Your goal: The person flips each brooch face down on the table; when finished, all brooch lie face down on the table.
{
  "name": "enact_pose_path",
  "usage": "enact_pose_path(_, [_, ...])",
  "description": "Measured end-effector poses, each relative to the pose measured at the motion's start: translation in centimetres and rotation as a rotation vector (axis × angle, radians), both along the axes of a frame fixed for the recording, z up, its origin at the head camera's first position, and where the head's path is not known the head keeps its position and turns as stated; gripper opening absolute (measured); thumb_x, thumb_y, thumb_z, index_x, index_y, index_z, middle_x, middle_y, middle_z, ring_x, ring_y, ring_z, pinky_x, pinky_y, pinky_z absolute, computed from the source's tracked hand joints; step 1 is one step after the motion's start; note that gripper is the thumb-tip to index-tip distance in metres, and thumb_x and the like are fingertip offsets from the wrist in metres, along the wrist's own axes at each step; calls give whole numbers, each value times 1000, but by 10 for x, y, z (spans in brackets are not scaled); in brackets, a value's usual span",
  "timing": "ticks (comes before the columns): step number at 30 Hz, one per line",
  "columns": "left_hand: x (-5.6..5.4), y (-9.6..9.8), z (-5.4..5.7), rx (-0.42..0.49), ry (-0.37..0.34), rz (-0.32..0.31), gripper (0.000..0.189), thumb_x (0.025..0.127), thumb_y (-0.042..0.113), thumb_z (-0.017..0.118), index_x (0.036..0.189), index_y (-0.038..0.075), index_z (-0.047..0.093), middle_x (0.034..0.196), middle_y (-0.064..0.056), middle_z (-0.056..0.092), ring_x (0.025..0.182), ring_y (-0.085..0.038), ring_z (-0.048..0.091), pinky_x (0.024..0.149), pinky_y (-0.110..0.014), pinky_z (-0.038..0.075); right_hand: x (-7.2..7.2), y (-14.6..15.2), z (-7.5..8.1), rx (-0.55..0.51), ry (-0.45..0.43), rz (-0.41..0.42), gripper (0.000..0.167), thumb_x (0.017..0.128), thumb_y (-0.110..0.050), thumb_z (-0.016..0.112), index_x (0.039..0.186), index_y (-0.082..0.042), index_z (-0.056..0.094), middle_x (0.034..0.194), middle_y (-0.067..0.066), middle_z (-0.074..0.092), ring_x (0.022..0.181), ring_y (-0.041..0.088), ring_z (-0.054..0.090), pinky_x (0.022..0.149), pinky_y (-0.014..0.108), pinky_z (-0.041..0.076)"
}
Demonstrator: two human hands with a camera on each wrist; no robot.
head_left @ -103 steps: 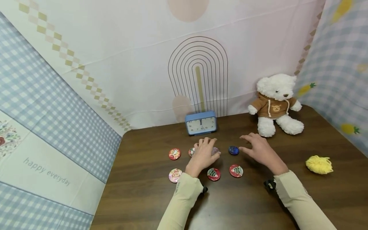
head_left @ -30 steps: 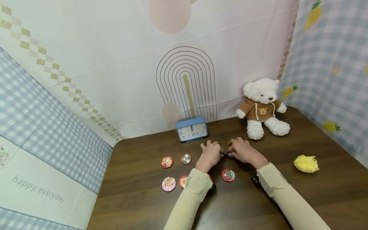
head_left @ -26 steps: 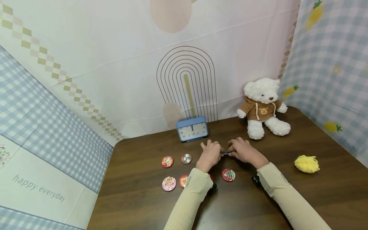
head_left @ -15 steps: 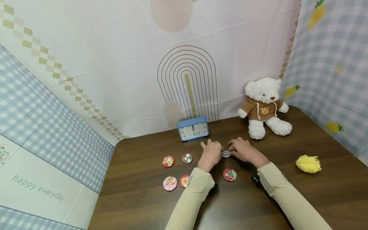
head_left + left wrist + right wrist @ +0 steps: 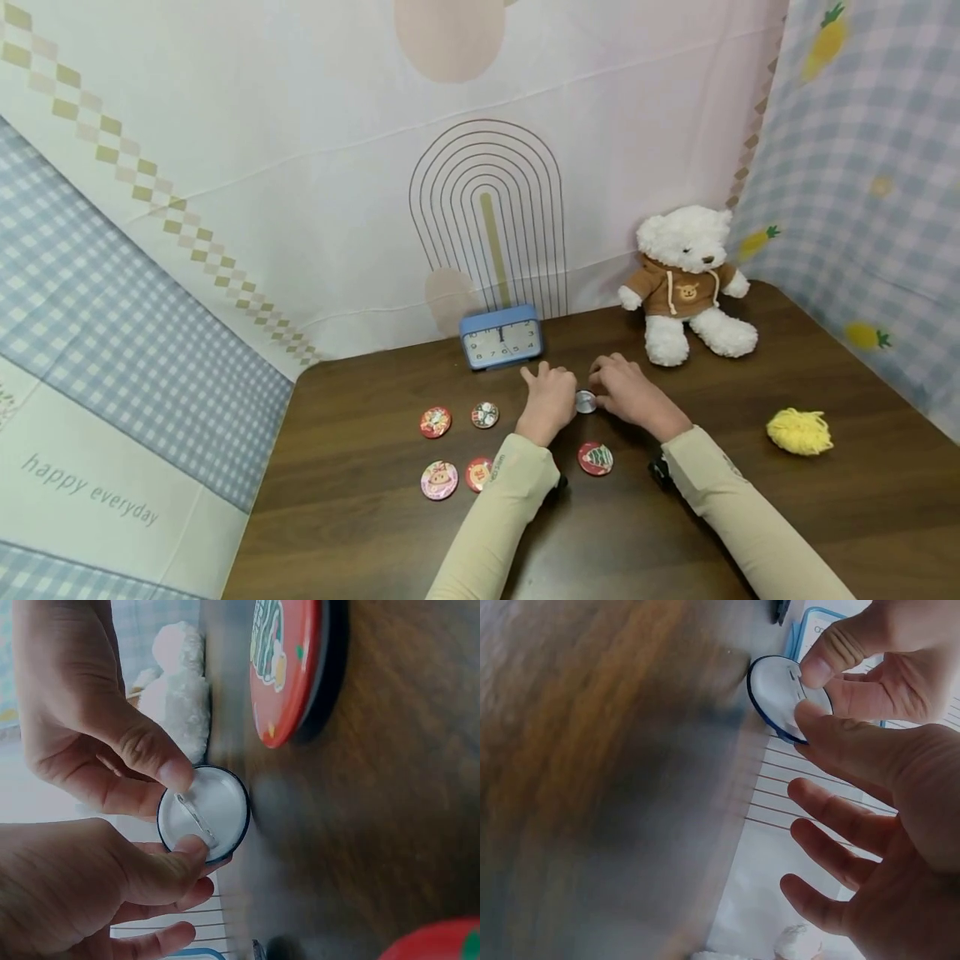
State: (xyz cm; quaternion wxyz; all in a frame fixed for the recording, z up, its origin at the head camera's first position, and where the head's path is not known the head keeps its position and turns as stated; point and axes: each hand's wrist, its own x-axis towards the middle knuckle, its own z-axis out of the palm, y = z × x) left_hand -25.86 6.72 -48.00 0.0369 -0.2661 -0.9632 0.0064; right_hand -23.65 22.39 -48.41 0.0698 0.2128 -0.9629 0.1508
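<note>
Both hands hold a round pin-back badge (image 5: 586, 402), its silvery back and safety-pin bar turned toward me. In the left wrist view the badge (image 5: 229, 795) has a dark blue rim and stands tilted close over the table. My left hand (image 5: 550, 402) pinches its left side, thumb on the back near one end of the pin. From the right, my right hand (image 5: 636, 393) pinches the other side with thumb and index finger; its other fingers are spread in the right wrist view. A red tree badge (image 5: 596, 458) lies just in front of the hands.
Several more badges lie left: a red one (image 5: 435, 422), a small green-and-white one (image 5: 485, 415), a pink one (image 5: 439, 481) and a red one (image 5: 478, 474) partly under the left sleeve. Behind stand a blue clock (image 5: 501, 337) and white teddy bear (image 5: 686, 283); yellow yarn (image 5: 799, 431) lies right.
The hands, apart 3.4 seconds ago over a blue badge on the table, have come together on a badge. It has turned from edge-on to showing its silvery back.
</note>
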Motion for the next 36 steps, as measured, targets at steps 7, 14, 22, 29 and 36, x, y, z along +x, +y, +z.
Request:
enact_pose_path(7, [-1,0,-5,19,-9,8,5,92,22,74,95,18,76,101,-2,69,111,-31,55,99,-67,36,-3,-3,-3,26,-3,-43,7,84,-7,80,87,-7,74,102,13,64,97,37,56,79,58,46])
enact_pose_path(14, [0,-1,-5,55,28,11,10,93,28,74,88,20,76,101,-1,67,108,-30,56,96,-64,38,-4,-6,-6,26,-22,-118,8,84,-8,80,81,-8,72,90,10,62,89,36,55,74,56,43])
enact_pose_path(22, [3,0,1,118,-15,-37,6,90,20,74,94,21,78,105,-3,66,106,-31,55,95,-64,36,-4,-7,-2,-14,-156,-218,25,87,-10,76,68,-12,61,81,6,54,87,35,50,82,62,34])
enact_pose_path(29, [4,1,-1,124,-48,0,21,87,27,80,107,23,78,106,-3,66,107,-32,53,97,-67,35,-4,-7,-7,-33,-159,-236,24,86,-13,79,69,-12,62,81,6,53,87,36,50,85,65,33])
enact_pose_path(36, [2,0,-8,154,-57,26,13,87,31,81,99,24,79,102,-3,65,104,-31,53,94,-65,36,-4,-8,-8,-29,-181,-248,25,86,-13,80,69,-12,61,82,6,53,88,35,49,84,62,33])
